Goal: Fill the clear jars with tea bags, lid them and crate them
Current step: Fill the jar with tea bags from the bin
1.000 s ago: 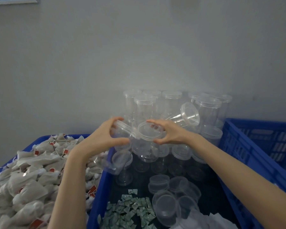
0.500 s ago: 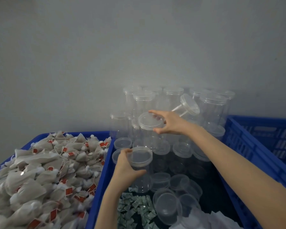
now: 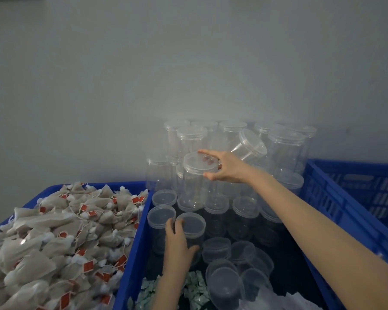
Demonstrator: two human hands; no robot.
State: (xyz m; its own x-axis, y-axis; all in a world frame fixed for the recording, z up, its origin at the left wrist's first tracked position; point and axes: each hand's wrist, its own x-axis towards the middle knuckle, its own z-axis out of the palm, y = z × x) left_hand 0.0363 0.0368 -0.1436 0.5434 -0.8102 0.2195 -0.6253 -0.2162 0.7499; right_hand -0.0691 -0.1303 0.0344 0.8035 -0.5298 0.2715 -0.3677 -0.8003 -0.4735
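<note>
My left hand (image 3: 177,245) grips the side of a lidded clear jar (image 3: 194,227) standing in the middle blue crate (image 3: 130,265). My right hand (image 3: 227,167) reaches further back and holds the lid rim of a taller-standing clear jar (image 3: 198,175), fingers over its top, thumb at the front. Both jars look empty. Behind them, several more lidded empty jars (image 3: 285,146) are stacked against the wall; one (image 3: 249,145) lies tilted on the pile. Tea bags (image 3: 61,238) with red tags fill the left blue crate (image 3: 45,191).
Loose lids and short jars (image 3: 229,265) lie at the front of the middle crate, with small green-grey sachets (image 3: 195,289) and white paper (image 3: 285,303) beside them. Another blue crate (image 3: 356,193) stands at the right, its inside mostly out of view. A grey wall closes the back.
My left hand came down from the raised pair of jars with one jar and set it low in the middle crate. My right hand stayed up on the other jar's lid.
</note>
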